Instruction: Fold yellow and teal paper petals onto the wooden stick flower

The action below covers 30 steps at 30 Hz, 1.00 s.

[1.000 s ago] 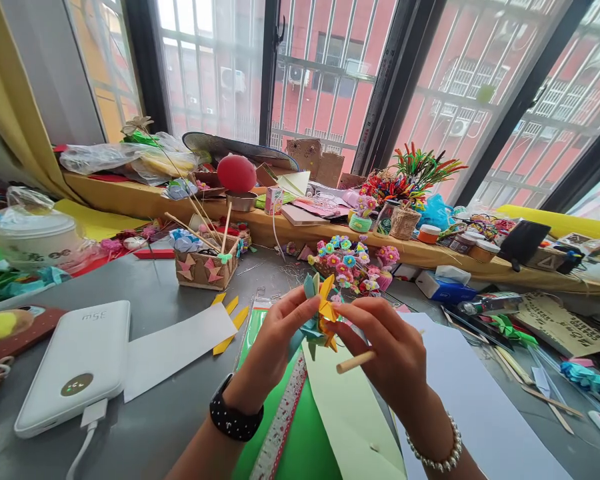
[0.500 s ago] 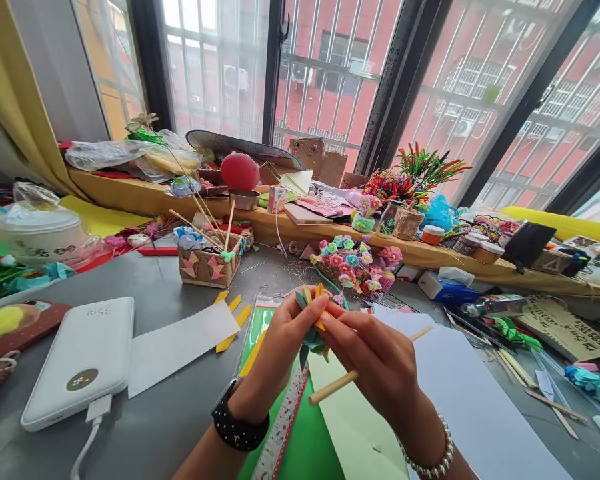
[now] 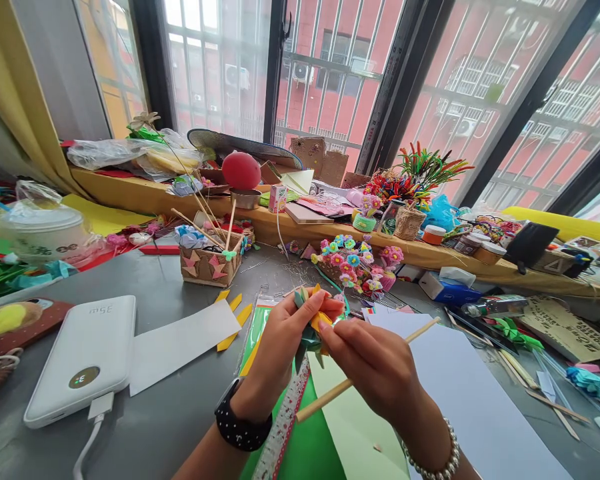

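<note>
My left hand [image 3: 276, 347], with a dark watch at the wrist, is closed around a folded paper flower [image 3: 310, 340] with teal and yellow petals. From the other side, the fingertips of my right hand [image 3: 380, 365] pinch at a yellow paper petal [image 3: 321, 322] on it. A thin wooden stick [image 3: 325, 401] is also tucked in my right hand and slants across beneath the fingers. Part of the flower is hidden behind my fingers. Below lie a patterned ruler [image 3: 286, 420], a green sheet [image 3: 310, 443] and a pale green sheet [image 3: 353, 427].
To the left are a white power bank [image 3: 87, 353], a white paper strip [image 3: 190, 343] and yellow paper pieces [image 3: 235, 327]. A cardboard box [image 3: 210, 265] with sticks stands behind, near a cluster of small flowers [image 3: 350, 260]. White paper [image 3: 460, 387] lies at right.
My right hand has shifted slightly, its fingers bending more at the yellow petal. The wooden stick's near end has moved left and down. My left hand stays nearly still.
</note>
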Each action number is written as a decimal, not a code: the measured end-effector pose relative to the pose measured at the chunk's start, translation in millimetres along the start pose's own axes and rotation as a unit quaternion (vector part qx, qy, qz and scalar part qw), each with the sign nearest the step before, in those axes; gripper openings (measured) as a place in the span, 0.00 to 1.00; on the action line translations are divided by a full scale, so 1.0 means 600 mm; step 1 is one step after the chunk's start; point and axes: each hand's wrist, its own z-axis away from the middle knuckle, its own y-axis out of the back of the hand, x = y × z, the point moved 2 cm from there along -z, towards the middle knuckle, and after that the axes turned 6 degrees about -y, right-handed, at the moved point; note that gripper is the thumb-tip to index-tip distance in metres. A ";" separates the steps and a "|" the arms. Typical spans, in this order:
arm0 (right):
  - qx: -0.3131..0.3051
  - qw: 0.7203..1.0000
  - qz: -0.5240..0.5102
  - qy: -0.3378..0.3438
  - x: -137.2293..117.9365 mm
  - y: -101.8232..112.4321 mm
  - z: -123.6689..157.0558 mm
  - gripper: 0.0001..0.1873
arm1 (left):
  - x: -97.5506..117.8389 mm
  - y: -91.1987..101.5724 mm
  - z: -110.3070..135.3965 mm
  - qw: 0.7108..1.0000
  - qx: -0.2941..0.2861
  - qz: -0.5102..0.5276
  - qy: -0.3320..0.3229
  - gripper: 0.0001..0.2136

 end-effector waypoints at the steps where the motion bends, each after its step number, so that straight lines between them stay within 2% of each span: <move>1: -0.001 1.000 -0.001 -0.003 0.000 0.000 0.001 0.13 | -0.001 0.000 0.000 1.000 0.001 0.002 0.000 0.09; 16: -0.049 0.999 -0.002 -0.003 0.004 -0.004 0.004 0.14 | -0.003 0.002 -0.004 1.000 0.003 -0.030 -0.001 0.10; 21: 0.012 0.999 0.035 0.013 0.004 0.002 -0.002 0.08 | -0.004 -0.002 -0.001 1.000 -0.003 -0.008 -0.024 0.11; 24: 0.048 0.998 0.048 -0.016 0.008 0.006 -0.007 0.06 | -0.001 -0.006 0.002 0.999 -0.006 0.001 -0.033 0.10; 27: 0.059 0.996 0.057 -0.041 0.011 0.007 -0.009 0.07 | 0.002 -0.008 0.004 0.999 -0.003 0.009 -0.047 0.10; 30: 0.052 0.997 0.055 -0.033 0.011 0.007 -0.006 0.07 | 0.001 -0.008 0.003 0.999 -0.016 0.003 -0.034 0.10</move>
